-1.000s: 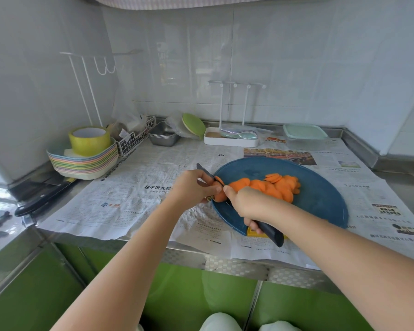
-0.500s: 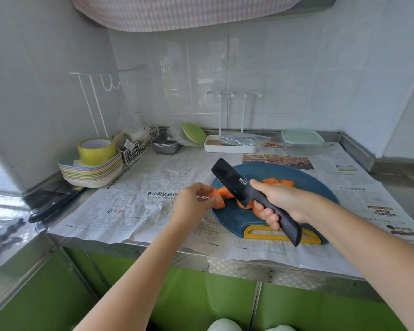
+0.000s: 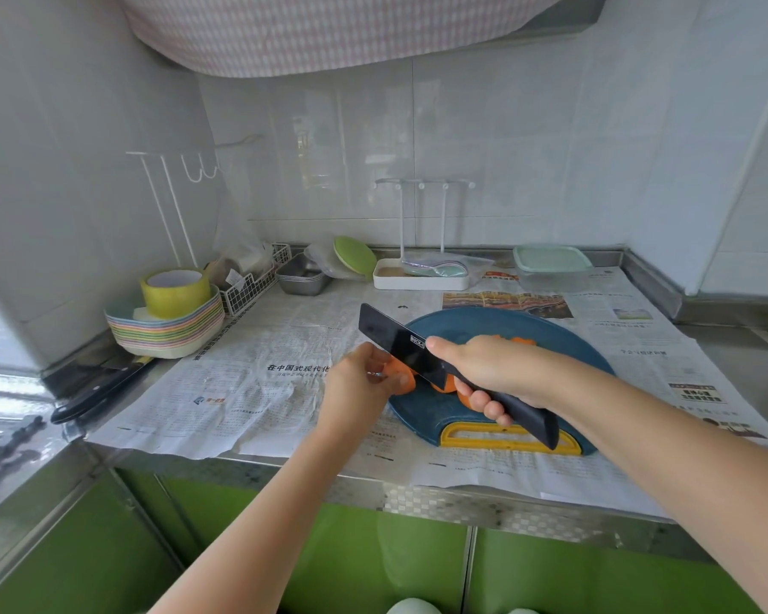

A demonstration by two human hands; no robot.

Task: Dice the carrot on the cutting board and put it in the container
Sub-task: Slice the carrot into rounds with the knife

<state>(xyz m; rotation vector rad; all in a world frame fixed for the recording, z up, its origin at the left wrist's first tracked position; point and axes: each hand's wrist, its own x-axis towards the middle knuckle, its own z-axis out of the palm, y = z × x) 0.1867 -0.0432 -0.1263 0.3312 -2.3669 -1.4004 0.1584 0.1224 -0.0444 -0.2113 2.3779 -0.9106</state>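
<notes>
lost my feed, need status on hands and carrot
Left hand grips orange carrot chunk at edge of round blue cutting board. Right hand holds black knife, blade raised over it. Clear green-lidded container shut, behind board.

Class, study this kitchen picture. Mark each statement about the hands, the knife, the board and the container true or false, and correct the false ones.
1. The right hand grips a black knife by its handle. True.
2. The cutting board is red. False: it is blue, with a yellow handle.
3. The left hand holds carrot at the board's left edge. True.
4. The container stands at the counter's front edge. False: it stands at the back, by the wall, lid on.
5. A yellow tape roll rests on a stack of plates. True.
</notes>
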